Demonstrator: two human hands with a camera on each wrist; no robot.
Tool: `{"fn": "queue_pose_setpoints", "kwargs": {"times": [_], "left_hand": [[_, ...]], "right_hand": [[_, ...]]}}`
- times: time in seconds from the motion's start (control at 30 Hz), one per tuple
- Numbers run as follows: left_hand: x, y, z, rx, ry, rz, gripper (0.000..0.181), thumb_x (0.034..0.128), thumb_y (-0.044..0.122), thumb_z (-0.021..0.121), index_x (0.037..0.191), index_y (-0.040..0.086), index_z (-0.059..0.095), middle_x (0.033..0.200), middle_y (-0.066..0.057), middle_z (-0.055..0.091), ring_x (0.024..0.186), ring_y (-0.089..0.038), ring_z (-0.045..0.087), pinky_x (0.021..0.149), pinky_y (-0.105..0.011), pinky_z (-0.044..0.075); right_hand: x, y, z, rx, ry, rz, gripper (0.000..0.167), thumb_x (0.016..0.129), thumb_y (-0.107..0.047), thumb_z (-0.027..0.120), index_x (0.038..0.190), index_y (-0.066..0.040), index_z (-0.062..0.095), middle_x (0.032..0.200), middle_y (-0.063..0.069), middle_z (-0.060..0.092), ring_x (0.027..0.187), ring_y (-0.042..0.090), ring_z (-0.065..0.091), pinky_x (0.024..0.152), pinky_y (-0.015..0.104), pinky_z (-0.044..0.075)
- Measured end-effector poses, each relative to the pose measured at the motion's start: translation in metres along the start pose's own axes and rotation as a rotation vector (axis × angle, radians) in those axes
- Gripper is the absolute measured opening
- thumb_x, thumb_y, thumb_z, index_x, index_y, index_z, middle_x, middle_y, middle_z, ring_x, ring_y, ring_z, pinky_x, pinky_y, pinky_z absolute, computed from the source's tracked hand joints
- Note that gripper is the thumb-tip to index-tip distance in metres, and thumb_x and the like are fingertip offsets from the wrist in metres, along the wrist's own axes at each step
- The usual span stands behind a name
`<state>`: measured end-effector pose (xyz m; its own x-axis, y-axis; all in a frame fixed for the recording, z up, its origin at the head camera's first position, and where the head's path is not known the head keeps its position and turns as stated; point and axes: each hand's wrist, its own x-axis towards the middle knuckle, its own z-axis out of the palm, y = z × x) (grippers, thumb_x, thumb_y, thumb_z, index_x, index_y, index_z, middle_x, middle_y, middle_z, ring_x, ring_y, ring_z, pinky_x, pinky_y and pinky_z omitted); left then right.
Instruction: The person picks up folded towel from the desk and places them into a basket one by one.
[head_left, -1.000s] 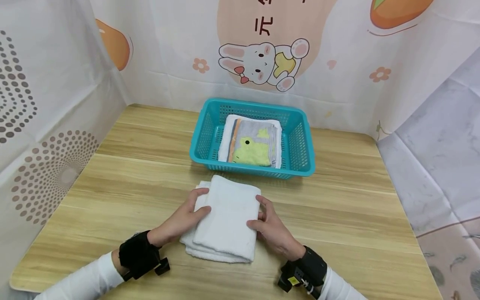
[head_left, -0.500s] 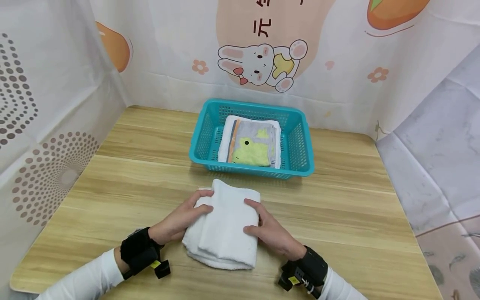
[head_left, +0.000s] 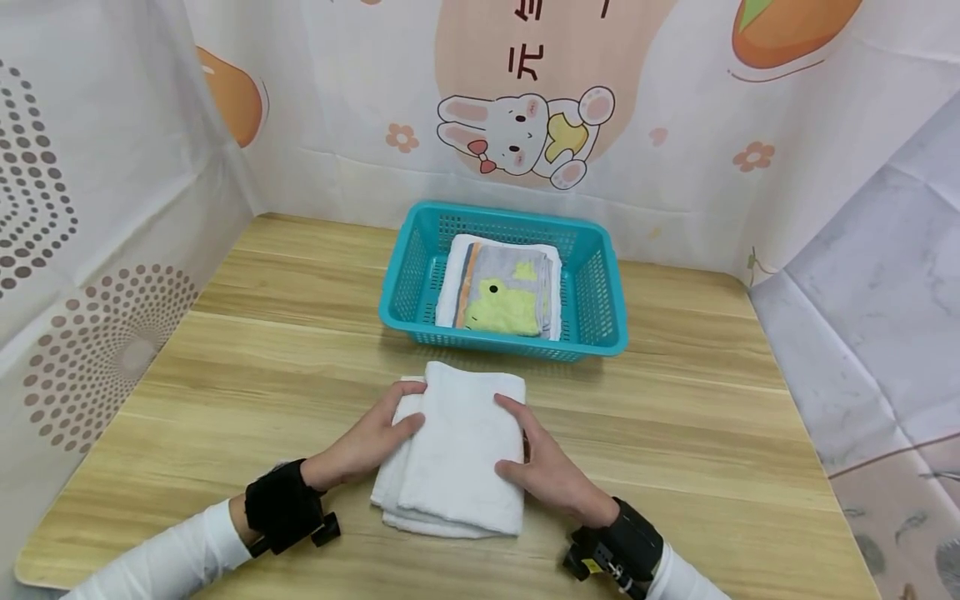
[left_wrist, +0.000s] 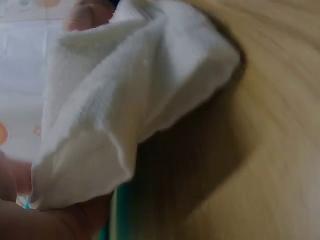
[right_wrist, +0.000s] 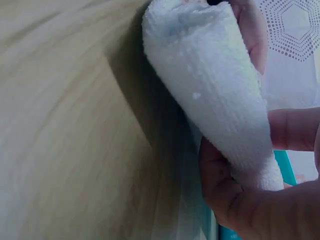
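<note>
A folded white towel (head_left: pixel 468 450) is held at the front middle of the wooden table. My left hand (head_left: pixel 366 440) grips its left side, thumb and index finger showing on top. On the right side, my right hand (head_left: pixel 553 468) holds the folded edge. In the right wrist view, fingers (right_wrist: pixel 220 187) curl beneath the rolled edge of the towel (right_wrist: pixel 210 85), with the thumb side above. The left wrist view shows the towel's layers (left_wrist: pixel 115 100) hanging over a shadow on the table; part of the left hand there is hidden behind the cloth.
Just beyond the towel stands a turquoise plastic basket (head_left: pixel 502 340). Inside it lies a folded grey towel (head_left: pixel 501 292) with a yellow-green animal print, on top of a folded white one (head_left: pixel 450 287). A printed curtain (head_left: pixel 330 108) hangs behind the table (head_left: pixel 697 400).
Both hands and the towel have shifted slightly toward me. My right fingers have moved further onto the towel's top, and its edges look more even. The basket stays in place.
</note>
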<state>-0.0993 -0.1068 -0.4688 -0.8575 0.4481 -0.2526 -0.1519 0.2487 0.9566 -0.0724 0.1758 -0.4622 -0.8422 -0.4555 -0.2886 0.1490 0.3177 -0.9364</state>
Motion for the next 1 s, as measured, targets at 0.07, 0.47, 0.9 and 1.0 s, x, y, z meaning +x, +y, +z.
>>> {"fn": "queue_pose_setpoints", "kwargs": {"times": [0.07,0.47,0.9,1.0], "left_hand": [[0.0015,-0.0006,-0.0011,-0.114,-0.015,-0.049,0.045,0.1074,0.014,0.038,0.150,0.003,0.029,0.148,-0.021,0.039,0.117,-0.024,0.052,0.094,-0.030,0.045],[0.0100,0.0014,0.0016,-0.270,-0.115,-0.190,0.050,0.1045,0.034,0.050,0.135,-0.005,0.048,0.123,-0.015,0.060,0.107,-0.019,0.061,0.091,-0.032,0.050],[0.0056,0.0001,0.0019,-0.273,-0.161,-0.129,0.053,0.1056,0.016,0.037,0.154,0.000,0.022,0.145,-0.021,0.042,0.117,-0.022,0.054,0.096,-0.035,0.047],[0.0049,-0.0007,0.0022,-0.172,-0.138,-0.076,0.056,0.1071,0.015,0.034,0.157,0.003,0.012,0.155,-0.020,0.027,0.132,-0.025,0.041,0.107,-0.042,0.036]], "right_hand": [[-0.0011,0.0004,-0.0011,-0.029,0.014,-0.015,0.084,0.092,0.006,0.060,0.158,-0.026,0.020,0.163,0.011,0.018,0.140,0.027,0.034,0.109,0.047,0.033],[-0.0015,0.0003,0.0017,-0.093,0.034,-0.058,0.087,0.089,0.010,0.060,0.158,-0.027,0.023,0.163,0.003,0.018,0.139,0.021,0.035,0.108,0.041,0.035],[-0.0013,0.0031,0.0003,-0.036,0.037,-0.051,0.077,0.094,-0.001,0.061,0.158,-0.022,0.022,0.160,0.012,0.025,0.133,0.027,0.042,0.103,0.030,0.039],[-0.0010,0.0028,0.0002,-0.032,0.035,-0.046,0.076,0.095,0.000,0.060,0.158,-0.022,0.022,0.161,0.013,0.024,0.133,0.028,0.042,0.103,0.032,0.040]]}}
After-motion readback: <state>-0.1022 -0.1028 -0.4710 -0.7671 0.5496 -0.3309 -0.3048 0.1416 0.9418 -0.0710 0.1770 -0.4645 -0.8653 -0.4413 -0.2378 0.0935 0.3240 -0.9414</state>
